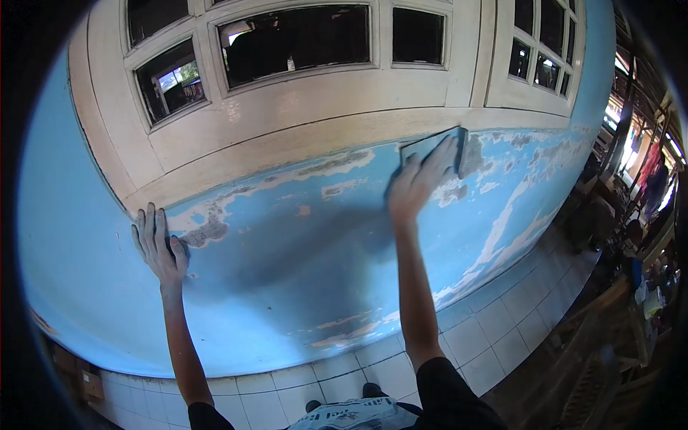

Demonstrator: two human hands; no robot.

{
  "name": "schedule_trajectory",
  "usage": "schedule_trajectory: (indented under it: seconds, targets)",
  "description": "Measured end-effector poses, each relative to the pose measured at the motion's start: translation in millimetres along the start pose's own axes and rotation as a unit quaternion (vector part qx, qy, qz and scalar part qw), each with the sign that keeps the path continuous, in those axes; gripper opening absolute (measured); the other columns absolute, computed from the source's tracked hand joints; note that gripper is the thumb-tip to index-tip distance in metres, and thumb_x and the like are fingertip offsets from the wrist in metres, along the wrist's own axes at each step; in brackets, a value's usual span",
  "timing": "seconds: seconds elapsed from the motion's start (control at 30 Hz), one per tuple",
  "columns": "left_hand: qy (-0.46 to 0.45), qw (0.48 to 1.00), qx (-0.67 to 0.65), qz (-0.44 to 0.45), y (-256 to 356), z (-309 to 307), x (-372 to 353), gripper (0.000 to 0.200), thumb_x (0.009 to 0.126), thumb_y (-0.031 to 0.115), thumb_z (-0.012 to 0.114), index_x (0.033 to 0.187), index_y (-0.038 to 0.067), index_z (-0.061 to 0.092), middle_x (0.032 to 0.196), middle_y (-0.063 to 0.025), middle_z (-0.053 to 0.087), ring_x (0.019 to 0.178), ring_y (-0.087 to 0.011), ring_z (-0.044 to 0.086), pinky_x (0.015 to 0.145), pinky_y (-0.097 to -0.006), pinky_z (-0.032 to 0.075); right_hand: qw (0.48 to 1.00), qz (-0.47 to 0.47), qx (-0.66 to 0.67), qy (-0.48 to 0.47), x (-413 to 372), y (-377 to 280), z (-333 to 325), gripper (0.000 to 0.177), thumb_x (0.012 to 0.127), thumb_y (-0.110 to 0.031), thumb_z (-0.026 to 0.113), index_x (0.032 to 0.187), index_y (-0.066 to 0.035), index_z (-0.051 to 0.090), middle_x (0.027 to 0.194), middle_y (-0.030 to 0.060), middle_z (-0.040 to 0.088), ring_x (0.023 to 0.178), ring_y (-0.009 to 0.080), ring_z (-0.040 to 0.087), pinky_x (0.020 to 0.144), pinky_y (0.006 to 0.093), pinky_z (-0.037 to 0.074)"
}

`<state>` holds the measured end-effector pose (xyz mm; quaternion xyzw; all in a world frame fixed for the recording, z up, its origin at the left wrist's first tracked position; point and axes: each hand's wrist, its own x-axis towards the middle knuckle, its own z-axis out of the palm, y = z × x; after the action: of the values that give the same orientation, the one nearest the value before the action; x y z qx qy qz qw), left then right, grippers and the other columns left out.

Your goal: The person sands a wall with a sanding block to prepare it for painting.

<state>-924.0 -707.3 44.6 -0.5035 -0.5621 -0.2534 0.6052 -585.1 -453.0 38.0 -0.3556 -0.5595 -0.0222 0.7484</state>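
Note:
My right hand (418,185) presses a grey sheet of sandpaper (462,149) flat against the blue wall (322,251), just under the window frame. Part of the sheet is hidden beneath my fingers. Farther left, my left hand (159,247) rests on the wall with its fingers stretched upward, near the frame's lower left corner, and holds nothing. Pale dust coats both hands. Around the sandpaper and along the frame's lower edge, the paint has worn patches (208,226) of white and grey.
Above the wall is a cream window frame (287,107) with several dark glass panes. White floor tiles (494,322) run along the wall's foot, where my feet stand. Cluttered timber and household items (652,294) lie at the right. A cardboard box (92,385) sits at lower left.

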Motion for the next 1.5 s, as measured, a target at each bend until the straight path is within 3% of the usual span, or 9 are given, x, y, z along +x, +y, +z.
schedule_trajectory:
  seconds: [0.23, 0.47, 0.7, 0.83, 0.9, 1.13, 1.23, 1.37, 1.5]
  targets:
    - [0.003, 1.000, -0.003, 0.001, -0.4, 0.3, -1.4, 0.046, 0.096, 0.030, 0.030, 0.133, 0.006, 0.044, 0.138, -0.0153, 0.043, 0.132, -0.0338, 0.034, 0.108, -0.0521, 0.018, 0.968, -0.086, -0.017, -0.233, -119.3, 12.9, -16.8, 0.062, 0.088, -0.017, 0.041, 0.138, 0.012, 0.020, 0.142, 0.0348, 0.020, 0.135, 0.0471, 0.015, 0.110, 0.0554, 0.007]
    - [0.005, 1.000, -0.003, 0.008, -1.8, 0.6, -0.3, 0.045, 0.095, 0.028, 0.032, 0.132, 0.005, 0.045, 0.138, -0.0165, 0.043, 0.131, -0.0346, 0.035, 0.108, -0.0527, 0.018, 0.998, 0.026, -0.033, 0.041, 14.5, 60.8, -16.7, 0.058, 0.096, -0.026, 0.037, 0.141, 0.007, 0.021, 0.146, 0.0294, 0.020, 0.137, 0.0431, 0.016, 0.110, 0.0488, 0.013]
    - [0.012, 1.000, -0.006, 0.009, -1.1, 0.7, -0.5, 0.045, 0.095, 0.028, 0.032, 0.131, 0.005, 0.046, 0.137, -0.0160, 0.044, 0.131, -0.0348, 0.035, 0.107, -0.0531, 0.019, 0.986, -0.121, -0.028, -0.111, -57.5, 30.3, -12.3, 0.056, 0.095, -0.021, 0.037, 0.142, 0.005, 0.021, 0.147, 0.0264, 0.020, 0.136, 0.0447, 0.014, 0.109, 0.0552, 0.008]
    - [0.009, 1.000, 0.001, 0.008, 2.1, 1.1, 1.7, 0.044, 0.096, 0.028, 0.031, 0.130, 0.004, 0.046, 0.138, -0.0159, 0.043, 0.130, -0.0347, 0.036, 0.107, -0.0530, 0.019, 0.985, -0.096, 0.015, -0.144, -33.2, 27.6, -13.0, 0.060, 0.092, -0.021, 0.041, 0.142, 0.005, 0.020, 0.147, 0.0276, 0.019, 0.136, 0.0461, 0.013, 0.109, 0.0560, 0.008]
    - [0.028, 1.000, -0.004, -0.007, 12.5, 1.4, 3.5, 0.045, 0.096, 0.029, 0.031, 0.131, 0.004, 0.046, 0.138, -0.0164, 0.042, 0.129, -0.0344, 0.037, 0.107, -0.0526, 0.019, 0.999, 0.039, 0.032, -0.008, -15.8, 9.5, -6.3, 0.061, 0.090, -0.022, 0.046, 0.140, 0.005, 0.025, 0.147, 0.0259, 0.021, 0.136, 0.0457, 0.015, 0.109, 0.0566, 0.009]
    - [-0.035, 0.999, -0.028, -0.001, 81.9, 20.3, 9.7, 0.044, 0.095, 0.030, 0.030, 0.131, 0.013, 0.050, 0.137, -0.0093, 0.046, 0.128, -0.0298, 0.040, 0.107, -0.0517, 0.020, 0.923, -0.240, -0.014, -0.299, -56.6, 2.5, -7.3, 0.065, 0.085, -0.023, 0.050, 0.140, 0.004, 0.028, 0.141, 0.0263, 0.031, 0.132, 0.0448, 0.024, 0.108, 0.0576, 0.011]
    - [-0.040, 0.999, -0.005, 0.023, 79.9, 25.4, 5.7, 0.047, 0.095, 0.031, 0.031, 0.135, 0.011, 0.044, 0.140, -0.0125, 0.041, 0.131, -0.0349, 0.034, 0.108, -0.0536, 0.017, 0.997, -0.058, -0.003, -0.049, -24.4, -7.7, -3.0, 0.063, 0.080, -0.024, 0.055, 0.133, 0.005, 0.039, 0.136, 0.0244, 0.040, 0.130, 0.0417, 0.031, 0.107, 0.0591, 0.014]
    - [-0.021, 1.000, -0.013, 0.011, 82.9, 23.6, 8.4, 0.044, 0.095, 0.030, 0.031, 0.131, 0.014, 0.050, 0.137, -0.0071, 0.046, 0.129, -0.0296, 0.040, 0.107, -0.0524, 0.022, 0.993, -0.103, -0.028, -0.049, -51.4, -25.2, 9.2, 0.059, 0.082, -0.028, 0.054, 0.134, -0.003, 0.043, 0.133, 0.0217, 0.043, 0.125, 0.0364, 0.039, 0.104, 0.0616, 0.017]
    - [-0.019, 1.000, -0.021, 0.012, 81.8, 23.0, 8.1, 0.043, 0.095, 0.030, 0.032, 0.131, 0.015, 0.050, 0.137, -0.0069, 0.046, 0.129, -0.0292, 0.039, 0.107, -0.0524, 0.022, 0.927, -0.281, -0.031, -0.247, -69.2, 7.4, -1.8, 0.063, 0.083, -0.022, 0.052, 0.139, 0.001, 0.034, 0.141, 0.0258, 0.032, 0.134, 0.0394, 0.027, 0.106, 0.0619, 0.013]
